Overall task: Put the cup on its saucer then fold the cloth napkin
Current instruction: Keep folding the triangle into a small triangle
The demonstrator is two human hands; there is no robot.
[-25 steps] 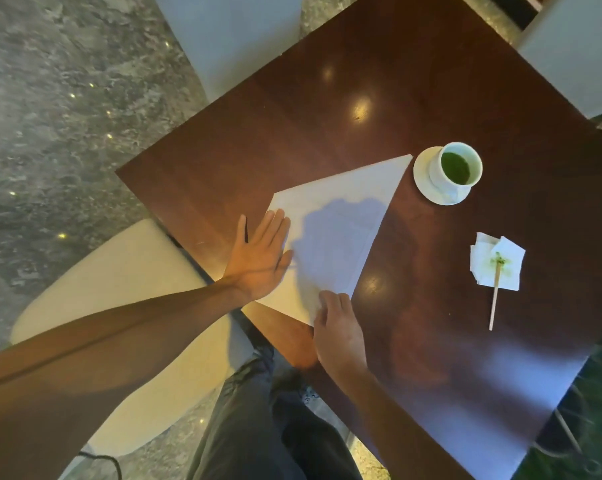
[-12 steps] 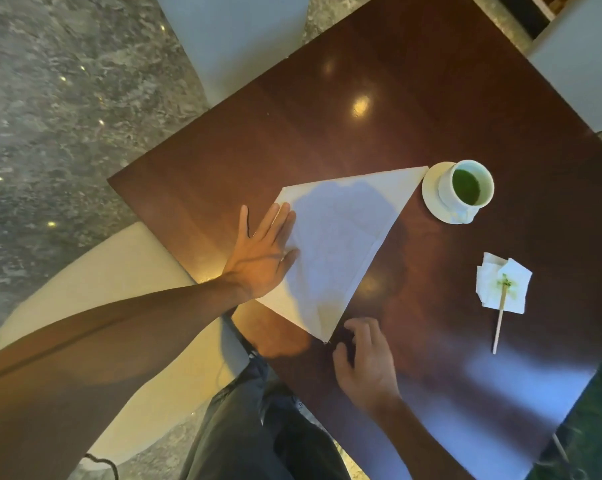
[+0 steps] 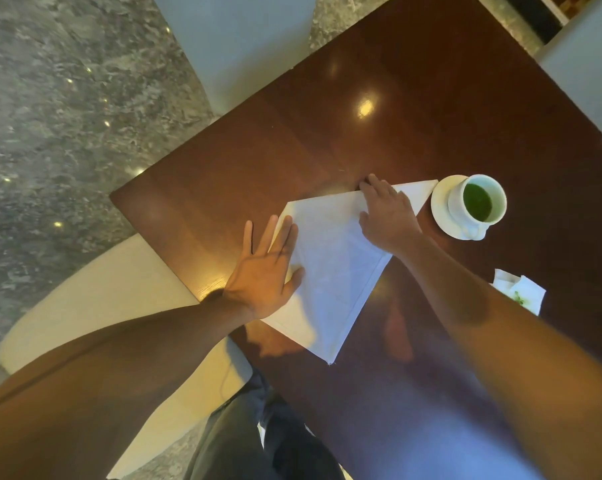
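White cloth napkin point(image 3: 330, 271) lying triangular, right hand point(image 3: 388, 216) now reaching its far edge, flat, left hand point(image 3: 265, 271) pressing flat.

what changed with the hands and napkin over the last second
The right hand left the napkin's near corner and moved across to its far edge near the cup, fingers resting there. The left hand stayed flat on the napkin. Cup stayed on its saucer.

Dark glossy table point(image 3: 414, 98), cream chair point(image 3: 95, 306), grey marble floor point(image 3: 67, 116)
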